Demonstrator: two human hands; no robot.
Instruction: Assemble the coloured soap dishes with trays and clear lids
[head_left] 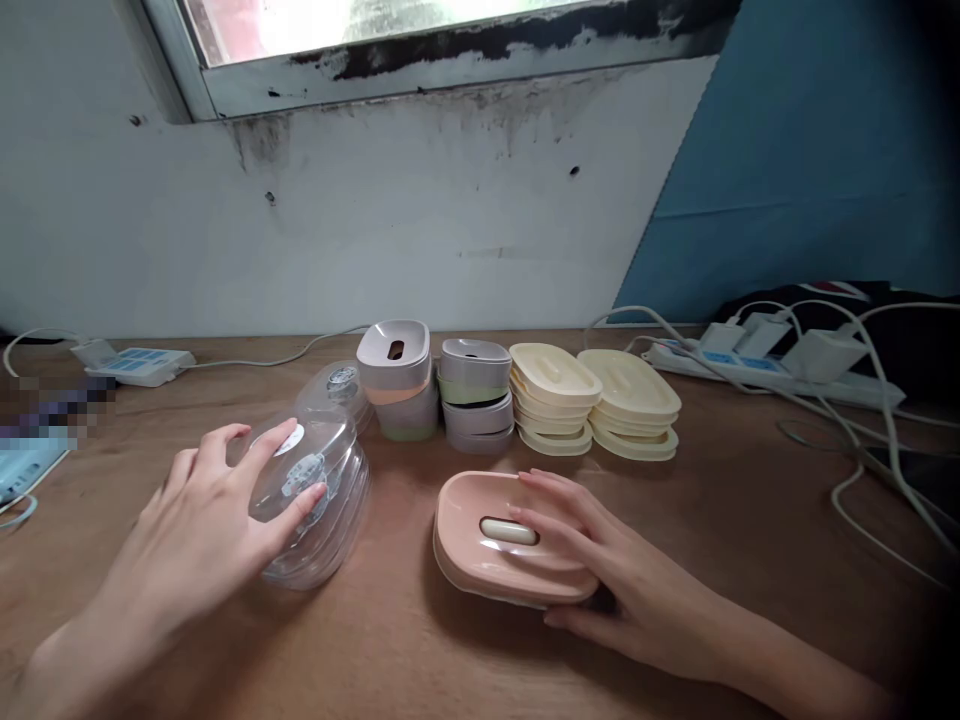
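We sit at a brown wooden table (225,660), its top smooth with a dull sheen, pushed against a white wall (420,220) marked by dark holes and grimy smears. Above it runs a metal window frame (480,65), its sill blotched black; a creased blue sheet (810,180) covers the wall's right side. White power strips (142,366) lie at both ends of the table, the right one tangled in pale cables.

Along the back stand two stacks of rounded grey-mauve plastic pieces (405,415) with peach and green bands, and beside them two stacks of cream oval lids (555,370), matt and softly ridged. At left, glossy clear covers (307,540) nest together.

Our right hand (600,550) grips the pink lid (472,500) at front centre, fingers over its top and thumb at its near edge; it is satiny, with rounded corners and a cream bar in its slot. Our left hand (240,490) is spread open over the clear covers; we cannot tell how firmly its fingertips press.
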